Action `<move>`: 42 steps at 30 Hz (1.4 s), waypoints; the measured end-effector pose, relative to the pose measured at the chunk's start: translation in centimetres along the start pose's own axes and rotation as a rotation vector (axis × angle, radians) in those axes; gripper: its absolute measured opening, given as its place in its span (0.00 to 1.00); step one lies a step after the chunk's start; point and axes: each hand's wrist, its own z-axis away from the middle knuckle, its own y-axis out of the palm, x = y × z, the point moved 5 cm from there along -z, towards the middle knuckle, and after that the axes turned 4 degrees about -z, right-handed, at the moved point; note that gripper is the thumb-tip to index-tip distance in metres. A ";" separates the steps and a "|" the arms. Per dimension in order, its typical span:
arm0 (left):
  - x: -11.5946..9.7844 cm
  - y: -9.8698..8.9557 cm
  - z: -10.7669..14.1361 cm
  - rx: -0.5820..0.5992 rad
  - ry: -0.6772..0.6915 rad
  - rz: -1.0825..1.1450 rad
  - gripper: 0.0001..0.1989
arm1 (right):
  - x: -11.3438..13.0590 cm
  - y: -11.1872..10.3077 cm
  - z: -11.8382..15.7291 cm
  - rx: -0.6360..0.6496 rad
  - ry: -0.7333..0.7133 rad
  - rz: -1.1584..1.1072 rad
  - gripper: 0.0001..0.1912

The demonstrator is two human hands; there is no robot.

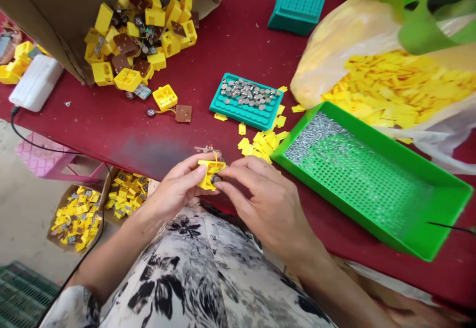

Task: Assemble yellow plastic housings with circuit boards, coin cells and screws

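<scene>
My left hand (182, 182) grips a small yellow plastic housing (206, 182) at the table's front edge, fingers wrapped round its left side. Thin wires run from the housing to a small circuit board (208, 150) lying over its far side. Between thumb and forefinger, my right hand (264, 196) pinches a small dark round part (215, 178), like a little speaker, at the housing's open face. Whether that part is seated inside cannot be told. Farther off lies another yellow housing (164, 97), wired to a brown board (183, 113) and a round part (150, 112).
A teal tray (226, 112) of coin cells stands ahead, beside loose yellow covers (262, 144). On the right are a green tray (442, 219) of small metal pieces and a bag (316, 70) of yellow pieces. A cardboard box (48, 16) spills housings at left; a white power bank (37, 82) lies nearby.
</scene>
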 end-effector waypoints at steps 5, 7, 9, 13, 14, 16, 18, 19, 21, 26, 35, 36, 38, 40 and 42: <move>0.0 0.2 0.1 -0.020 0.021 -0.035 0.14 | 0.0 -0.1 0.3 -0.013 -0.002 -0.029 0.03; 0.1 0.2 0.1 -0.030 0.028 -0.033 0.15 | 0.0 -0.1 0.3 -0.008 -0.010 -0.042 0.04; 0.1 0.4 0.3 -0.041 0.032 -0.036 0.15 | 0.1 -0.2 0.4 -0.004 -0.016 -0.051 0.05; 0.1 1.2 0.8 -0.053 0.038 -0.063 0.16 | 0.3 -0.3 0.3 0.026 -0.011 -0.031 0.05; 0.1 1.3 0.9 -0.062 0.047 -0.079 0.17 | 0.4 -0.3 0.3 0.037 -0.007 -0.018 0.05; 0.1 1.5 0.9 -0.089 0.064 -0.126 0.18 | 0.5 -0.2 0.3 0.060 0.003 0.014 0.06; 0.4 1.3 0.6 -0.113 0.061 -0.161 0.19 | 0.4 -0.1 0.4 0.099 0.012 0.027 0.07; 0.5 1.1 0.4 -0.117 0.052 -0.160 0.20 | 0.4 0.0 0.4 0.125 0.012 0.011 0.07; 0.8 0.8 0.0 -0.116 0.025 -0.132 0.22 | 0.2 -0.3 0.5 0.131 0.024 -0.063 0.07; 0.7 0.6 -0.2 -0.135 -0.015 -0.122 0.20 | -1.1 -2.8 1.2 -0.187 0.193 -0.203 0.11; 1.1 0.7 0.1 -0.179 0.016 -0.099 0.18 | -1.6 -1.7 1.9 -0.356 0.195 -0.178 0.08; 1.2 0.7 0.3 -0.164 0.011 -0.092 0.17 | -1.6 -1.3 1.9 -0.331 0.187 -0.185 0.06; 1.2 0.8 0.6 -0.129 -0.001 -0.076 0.16 | -1.4 -0.5 1.8 -0.255 0.168 -0.229 0.04; 1.2 0.7 0.9 -0.106 -0.018 -0.046 0.15 | -1.1 0.0 1.9 -0.188 0.149 -0.265 0.04; 1.1 0.7 1.1 -0.090 -0.034 -0.008 0.13 | -0.9 0.0 2.1 -0.166 0.154 -0.267 0.05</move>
